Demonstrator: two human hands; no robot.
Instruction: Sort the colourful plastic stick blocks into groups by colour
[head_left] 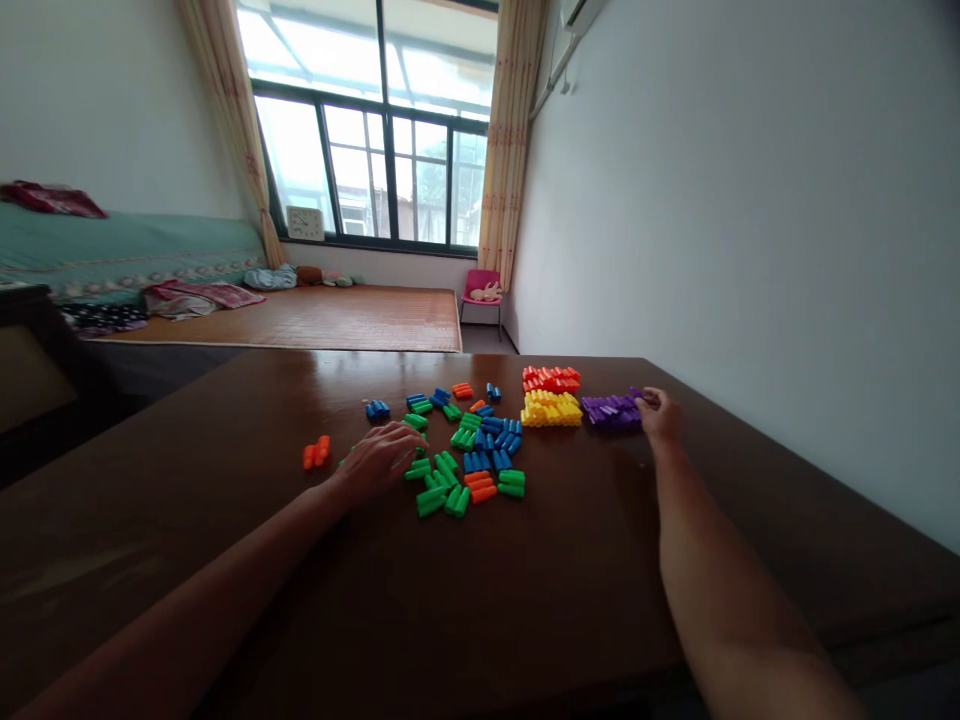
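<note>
Small double-tube plastic building pieces lie on the table in several colours. My left hand [384, 452] hovers or rests at the left edge of the loose green pieces [441, 478], its fingers stretched out and partly covering some of them. At the right end of a purple row of pieces [611, 410], my right hand [661, 412] has thumb and fingertips pinched on a purple piece. Left of the purple row sits a yellow stack [551, 410], with an orange-red stack [551, 379] just behind it. Blue pieces [499, 436] lie among the green ones.
The dark brown table [555, 590] carries everything. A pair of orange pieces [316, 453] lies apart, left of my left hand. Beyond the table are a bed with a mat [360, 315], a pink chair [481, 285] and a window. A white wall [750, 200] runs along the right.
</note>
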